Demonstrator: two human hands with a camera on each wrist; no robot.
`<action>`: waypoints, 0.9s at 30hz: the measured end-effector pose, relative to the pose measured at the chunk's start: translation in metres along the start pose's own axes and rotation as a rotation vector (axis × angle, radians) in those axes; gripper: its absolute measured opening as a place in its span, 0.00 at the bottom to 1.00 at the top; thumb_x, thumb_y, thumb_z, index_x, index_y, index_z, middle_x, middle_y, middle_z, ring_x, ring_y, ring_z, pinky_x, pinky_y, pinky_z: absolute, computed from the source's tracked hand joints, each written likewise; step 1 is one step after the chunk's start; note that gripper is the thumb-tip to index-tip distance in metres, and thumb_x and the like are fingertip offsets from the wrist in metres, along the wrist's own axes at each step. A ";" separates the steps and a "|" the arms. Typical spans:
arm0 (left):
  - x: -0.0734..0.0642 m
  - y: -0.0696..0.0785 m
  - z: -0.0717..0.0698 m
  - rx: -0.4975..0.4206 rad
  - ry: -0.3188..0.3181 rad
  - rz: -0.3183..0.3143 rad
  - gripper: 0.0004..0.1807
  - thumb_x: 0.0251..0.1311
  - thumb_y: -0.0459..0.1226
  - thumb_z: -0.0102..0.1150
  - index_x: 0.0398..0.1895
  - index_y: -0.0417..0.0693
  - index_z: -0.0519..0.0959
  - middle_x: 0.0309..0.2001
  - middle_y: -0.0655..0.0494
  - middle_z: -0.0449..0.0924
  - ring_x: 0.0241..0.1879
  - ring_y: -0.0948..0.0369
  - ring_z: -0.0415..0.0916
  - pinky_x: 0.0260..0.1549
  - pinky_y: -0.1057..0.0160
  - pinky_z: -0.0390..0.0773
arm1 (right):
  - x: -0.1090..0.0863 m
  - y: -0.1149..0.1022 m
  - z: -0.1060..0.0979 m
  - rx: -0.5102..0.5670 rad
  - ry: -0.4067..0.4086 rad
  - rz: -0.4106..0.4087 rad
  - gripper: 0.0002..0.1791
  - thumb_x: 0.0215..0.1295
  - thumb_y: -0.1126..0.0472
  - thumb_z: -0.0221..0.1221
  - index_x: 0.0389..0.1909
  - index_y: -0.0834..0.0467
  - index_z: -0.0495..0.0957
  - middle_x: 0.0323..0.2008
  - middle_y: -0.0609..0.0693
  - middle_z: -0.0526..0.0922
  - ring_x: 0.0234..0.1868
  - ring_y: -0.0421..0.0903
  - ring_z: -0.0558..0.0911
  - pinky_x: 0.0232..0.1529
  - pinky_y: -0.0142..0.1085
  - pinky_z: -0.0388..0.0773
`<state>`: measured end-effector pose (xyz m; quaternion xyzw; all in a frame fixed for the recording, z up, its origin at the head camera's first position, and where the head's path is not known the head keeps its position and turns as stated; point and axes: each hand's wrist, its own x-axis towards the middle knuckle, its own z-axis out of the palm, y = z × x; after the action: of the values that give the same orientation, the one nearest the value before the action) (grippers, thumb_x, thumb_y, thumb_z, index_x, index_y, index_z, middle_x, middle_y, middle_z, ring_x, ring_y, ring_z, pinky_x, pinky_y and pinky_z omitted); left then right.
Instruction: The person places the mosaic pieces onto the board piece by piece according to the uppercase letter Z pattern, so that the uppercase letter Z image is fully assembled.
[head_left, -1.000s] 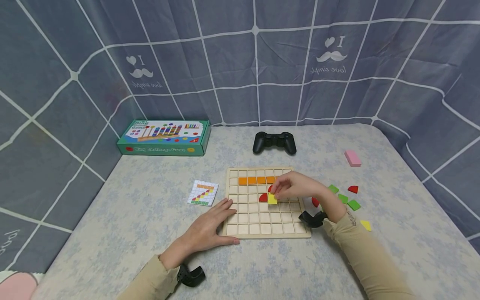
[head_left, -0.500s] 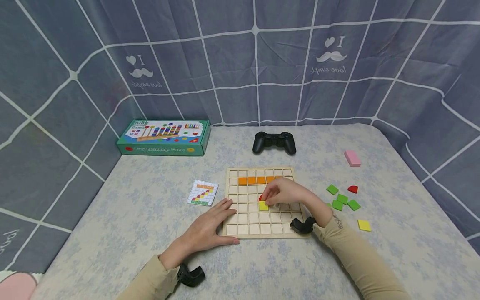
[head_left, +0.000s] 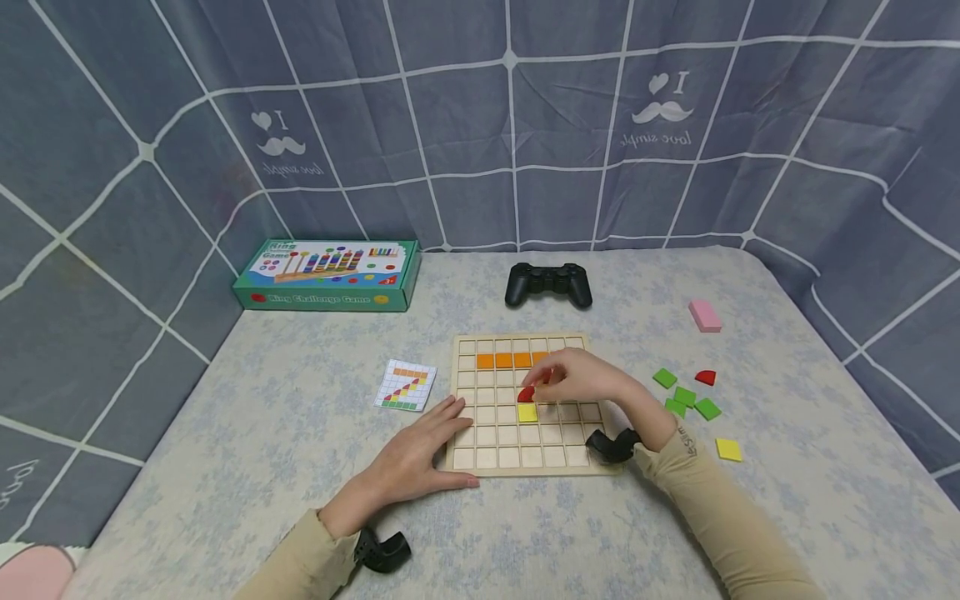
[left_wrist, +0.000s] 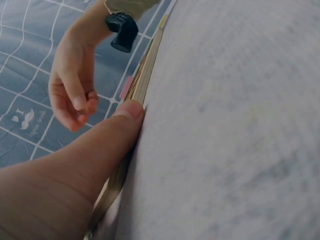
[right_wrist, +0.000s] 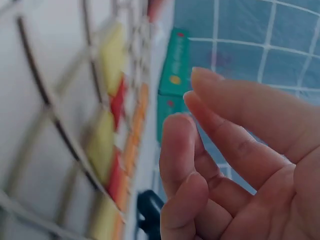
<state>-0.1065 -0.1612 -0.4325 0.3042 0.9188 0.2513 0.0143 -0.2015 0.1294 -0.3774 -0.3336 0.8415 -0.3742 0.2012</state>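
Note:
A wooden grid board (head_left: 540,472) lies on the table. My left hand (head_left: 420,450) rests at its left side, fingers extended onto the edge, and its thumb (left_wrist: 107,142) lies along the front edge. Over the board's middle hovers my right hand (head_left: 581,377), its fingers loosely bent with nothing between them, as the right wrist view shows. Just below its fingertips are a red quarter-circle tile (head_left: 526,395) and, one cell nearer, a yellow square tile (head_left: 528,412). Orange square tiles (head_left: 504,361) form a row near the far side. The right hand partly covers other tiles.
A pattern card (head_left: 406,386) lies left of the board. Green tiles (head_left: 684,397), a yellow tile (head_left: 728,450) and a red tile (head_left: 705,377) lie to the right. Further back are a green game box (head_left: 330,277), a black game controller (head_left: 549,286) and a pink block (head_left: 705,316).
The right hand brought the yellow square tile left and toward me into a board cell, let go of it and drew back slightly. The left hand stayed in place.

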 end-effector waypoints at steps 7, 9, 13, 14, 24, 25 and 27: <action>0.000 0.000 0.000 -0.003 -0.001 0.010 0.45 0.48 0.65 0.60 0.63 0.44 0.70 0.71 0.48 0.55 0.71 0.55 0.47 0.63 0.51 0.60 | -0.023 0.001 -0.033 0.067 0.071 0.016 0.17 0.62 0.58 0.61 0.50 0.62 0.79 0.41 0.51 0.82 0.39 0.48 0.80 0.42 0.40 0.76; 0.000 -0.001 0.000 -0.002 0.000 0.010 0.45 0.48 0.65 0.60 0.63 0.44 0.70 0.71 0.48 0.55 0.71 0.55 0.47 0.63 0.50 0.60 | -0.031 0.002 -0.043 0.072 0.095 0.031 0.18 0.63 0.57 0.61 0.51 0.61 0.78 0.41 0.51 0.82 0.40 0.49 0.81 0.43 0.41 0.76; 0.000 -0.001 0.000 -0.002 0.004 0.012 0.46 0.48 0.65 0.60 0.63 0.44 0.69 0.71 0.48 0.55 0.71 0.55 0.47 0.63 0.50 0.60 | -0.049 0.006 -0.061 0.079 0.145 0.054 0.17 0.64 0.58 0.60 0.52 0.60 0.77 0.43 0.53 0.81 0.41 0.49 0.80 0.44 0.42 0.77; 0.000 -0.001 0.000 0.000 0.005 0.012 0.45 0.48 0.65 0.60 0.63 0.44 0.70 0.70 0.48 0.55 0.71 0.55 0.47 0.63 0.50 0.60 | -0.053 0.008 -0.065 0.091 0.157 0.062 0.17 0.64 0.58 0.59 0.52 0.60 0.77 0.43 0.54 0.81 0.41 0.50 0.80 0.45 0.43 0.77; 0.000 -0.001 0.000 0.002 0.006 0.010 0.45 0.47 0.65 0.61 0.62 0.44 0.70 0.70 0.48 0.55 0.71 0.55 0.48 0.63 0.50 0.61 | -0.083 0.030 -0.078 0.225 0.193 0.034 0.15 0.66 0.65 0.56 0.52 0.65 0.74 0.40 0.53 0.80 0.37 0.49 0.80 0.43 0.38 0.79; 0.000 -0.001 0.000 0.003 0.006 0.008 0.45 0.47 0.65 0.61 0.63 0.44 0.70 0.70 0.48 0.55 0.71 0.55 0.47 0.63 0.50 0.61 | -0.084 0.032 -0.078 0.233 0.187 0.032 0.15 0.66 0.65 0.56 0.51 0.65 0.75 0.40 0.52 0.80 0.37 0.47 0.80 0.42 0.38 0.79; 0.000 -0.001 0.000 0.001 0.005 0.006 0.45 0.47 0.65 0.61 0.63 0.45 0.70 0.71 0.48 0.55 0.71 0.55 0.47 0.63 0.50 0.61 | -0.085 0.037 -0.079 0.246 0.168 0.029 0.14 0.65 0.66 0.57 0.51 0.63 0.75 0.41 0.53 0.80 0.38 0.46 0.80 0.42 0.38 0.79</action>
<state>-0.1067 -0.1615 -0.4331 0.3065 0.9180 0.2515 0.0111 -0.2033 0.2474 -0.3477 -0.2619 0.8080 -0.4980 0.1748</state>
